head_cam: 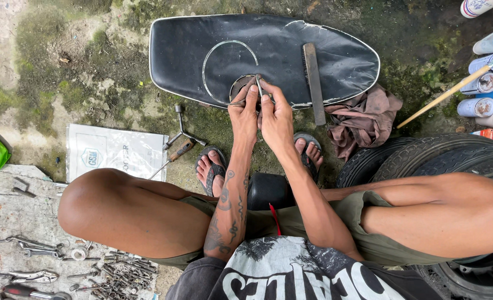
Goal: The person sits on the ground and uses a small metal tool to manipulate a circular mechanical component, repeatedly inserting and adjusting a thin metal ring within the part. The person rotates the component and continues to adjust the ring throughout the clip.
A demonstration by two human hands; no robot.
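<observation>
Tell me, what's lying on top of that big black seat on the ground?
On the black seat lie a thin wire ring, a flat dark bar and a small round part that both hands work on. The hands cover most of that part.

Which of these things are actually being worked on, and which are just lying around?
In hand:
left hand and right hand on a small metal tool
round part
black seat

Lying about:
brown rag
T-wrench
spanners
tyres
spray cans

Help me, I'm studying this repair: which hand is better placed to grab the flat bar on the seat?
Probably the right hand: the flat bar lies on the seat to its side; the left hand is farther off.
</observation>
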